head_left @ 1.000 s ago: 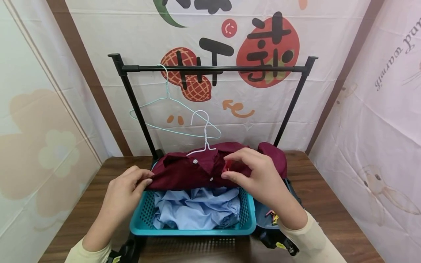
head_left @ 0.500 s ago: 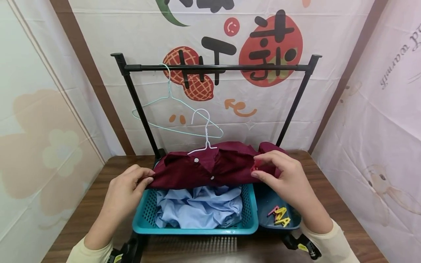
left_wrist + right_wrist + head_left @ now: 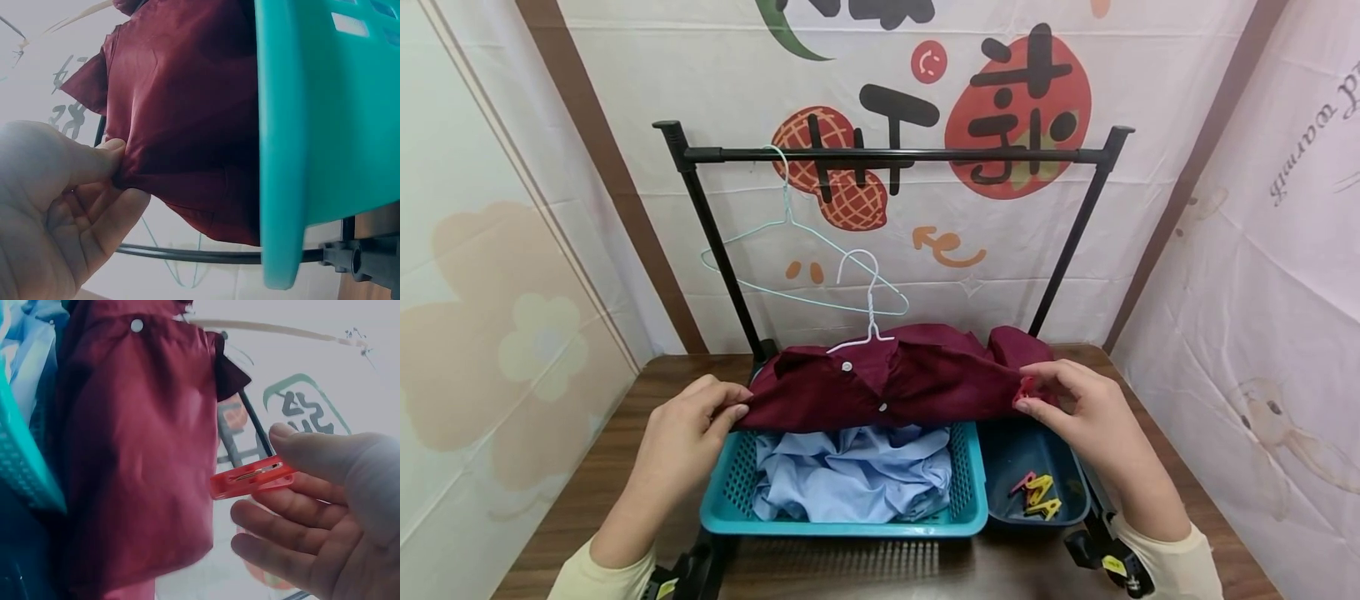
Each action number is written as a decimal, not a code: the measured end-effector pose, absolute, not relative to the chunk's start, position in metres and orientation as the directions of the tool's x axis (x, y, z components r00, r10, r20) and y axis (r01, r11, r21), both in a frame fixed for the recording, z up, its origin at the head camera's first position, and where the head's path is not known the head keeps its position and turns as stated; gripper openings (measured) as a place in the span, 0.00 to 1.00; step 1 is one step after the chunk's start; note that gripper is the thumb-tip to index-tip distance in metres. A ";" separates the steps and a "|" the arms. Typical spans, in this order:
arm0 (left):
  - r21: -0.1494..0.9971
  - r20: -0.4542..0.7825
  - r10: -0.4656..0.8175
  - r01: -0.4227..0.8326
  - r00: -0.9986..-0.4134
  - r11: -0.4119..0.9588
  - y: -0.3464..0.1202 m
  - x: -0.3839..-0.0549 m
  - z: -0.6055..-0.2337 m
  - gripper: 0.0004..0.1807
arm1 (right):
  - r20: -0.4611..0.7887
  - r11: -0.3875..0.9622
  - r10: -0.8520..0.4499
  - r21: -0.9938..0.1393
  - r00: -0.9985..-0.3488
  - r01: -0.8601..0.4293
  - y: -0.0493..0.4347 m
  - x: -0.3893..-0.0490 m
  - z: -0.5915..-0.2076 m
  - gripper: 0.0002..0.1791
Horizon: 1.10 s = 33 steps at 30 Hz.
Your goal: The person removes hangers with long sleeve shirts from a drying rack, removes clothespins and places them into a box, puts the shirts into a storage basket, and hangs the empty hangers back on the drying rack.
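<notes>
One rack (image 3: 892,155), maroon shirt (image 3: 820,402) in front, lying over basket's (image 3: 842,528) far part.
White hanger (image 3: 872,307) sticking up from shirt; left hand (image 3: 688,427) pinches shirt's left edge; right hand (image 3: 1090,412) pinches red peg (image 3: 244,482), tip at right edge, can't tell if clipped on.

The left grip (image 3: 681,429) pinches a maroon shirt (image 3: 827,398) over a teal basket (image 3: 842,528); the right grip (image 3: 1093,414) holds a red clip (image 3: 1024,390) by the shirt's other side.
</notes>
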<state>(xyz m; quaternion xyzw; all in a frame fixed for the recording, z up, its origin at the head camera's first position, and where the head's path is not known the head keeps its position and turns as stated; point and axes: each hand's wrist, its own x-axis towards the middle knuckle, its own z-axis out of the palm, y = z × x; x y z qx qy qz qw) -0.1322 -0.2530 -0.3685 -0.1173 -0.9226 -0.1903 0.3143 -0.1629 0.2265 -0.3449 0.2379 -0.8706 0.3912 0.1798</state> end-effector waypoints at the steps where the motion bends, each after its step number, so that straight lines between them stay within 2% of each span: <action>1: 0.278 0.623 0.095 0.333 -0.777 0.901 -0.254 -0.132 -0.368 0.09 | 0.485 0.590 -0.277 -0.596 -0.829 -0.545 0.228 -0.164 -0.345 0.20; 7: 0.289 0.605 0.085 0.318 -0.792 0.903 -0.255 -0.130 -0.368 0.08 | 0.391 0.657 -0.310 -0.570 -0.867 -0.492 0.235 -0.172 -0.350 0.17; 12: 0.283 0.609 0.092 0.324 -0.788 0.902 -0.255 -0.129 -0.368 0.08 | 0.254 0.738 -0.331 -0.531 -0.909 -0.417 0.244 -0.179 -0.355 0.14; 22: 0.268 0.626 0.099 0.332 -0.774 0.904 -0.255 -0.133 -0.366 0.07 | 0.029 0.791 -0.326 -0.539 -0.945 -0.289 0.258 -0.186 -0.356 0.20; 27: 0.272 0.620 0.095 0.326 -0.779 0.905 -0.256 -0.134 -0.367 0.07 | -0.020 0.784 -0.348 -0.554 -0.937 -0.279 0.262 -0.186 -0.357 0.20; 33: 0.274 0.616 0.095 0.326 -0.782 0.905 -0.256 -0.133 -0.367 0.07 | -0.009 0.795 -0.347 -0.534 -0.938 -0.289 0.265 -0.186 -0.358 0.18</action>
